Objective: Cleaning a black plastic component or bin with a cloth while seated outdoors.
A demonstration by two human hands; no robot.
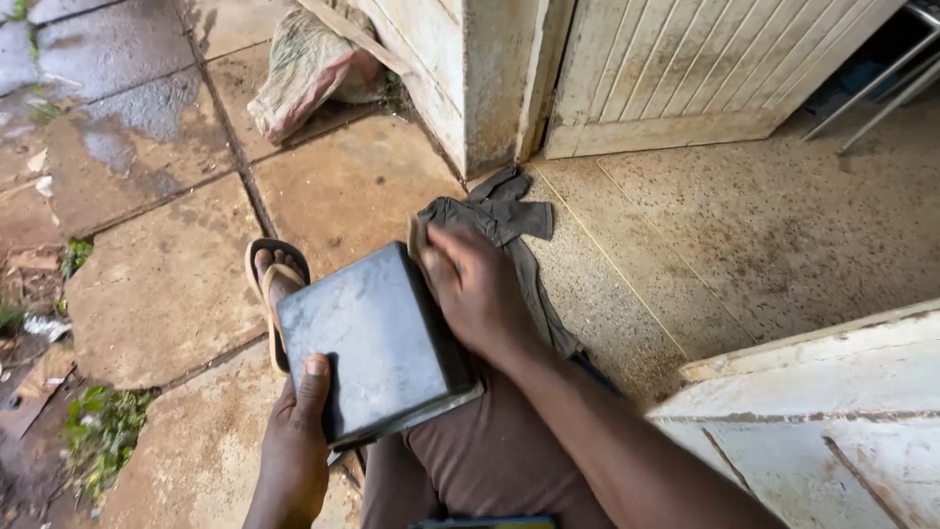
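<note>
Seen from the head camera, looking down over the person's lap, the left hand [297, 441] holds a flat, dark, square slab [377, 343] with rounded corners and a dull, smeared sheen; its grip is closed on the near left edge, thumb lying on the top face and fingers hidden beneath. The slab rests tilted across the person's brown-clad thigh [490, 460], its far corner pointing toward the doorway. The right hand [480, 289] lies on the slab's far right edge, fingers curled down and pressing a small pale scrap [418, 238], perhaps paper or cloth, against the edge; its grip is closed around that scrap, though what the scrap is cannot be told. Just beyond the right hand a grey rag [499, 211] lies crumpled on the speckled floor [764, 225], trailing down beside the person's leg. To the left of the slab a foot in a dark sandal [277, 284] stands on the stone paving [166, 284], which is wet in patches farther off. A worn sack [304, 69] leans at the base of the pale wall [460, 69], beside a cream panelled door [705, 69]. A second chipped, pale door leaf [822, 421] fills the lower right. Weeds [98, 431] grow at the paving's left edge.
</note>
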